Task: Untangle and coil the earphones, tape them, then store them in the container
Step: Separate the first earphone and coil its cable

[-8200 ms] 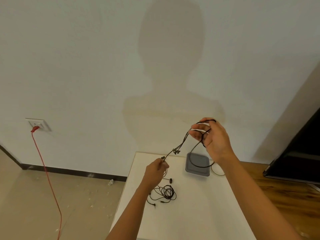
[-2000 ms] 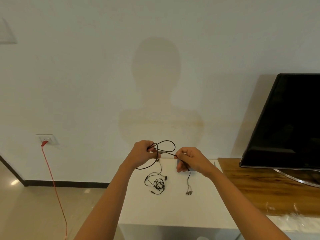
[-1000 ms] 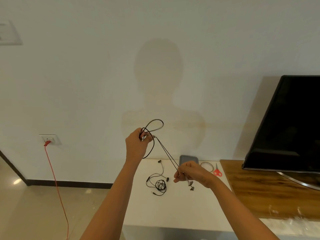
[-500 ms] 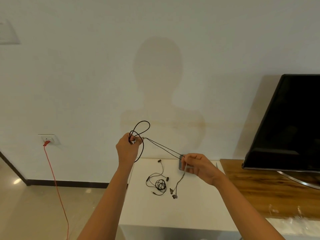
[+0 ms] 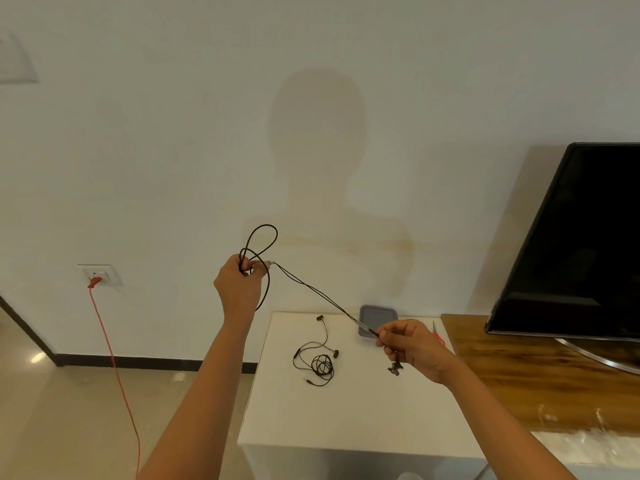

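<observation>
My left hand (image 5: 239,289), centre-left, curls around 2 loops of the earphones (image 5: 311,291); my right hand (image 5: 414,351), lower right, pinches the cord just above the dangling buds. The cord slants taut down-right between them, so I judge the next loop feeds up-left. The container (image 5: 375,312) sits just behind my right hand.

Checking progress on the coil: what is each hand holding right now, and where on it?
Both hold one pair of earphones: the left hand grips its coiled loops, the right hand pinches it just above the dangling earbuds.
</observation>
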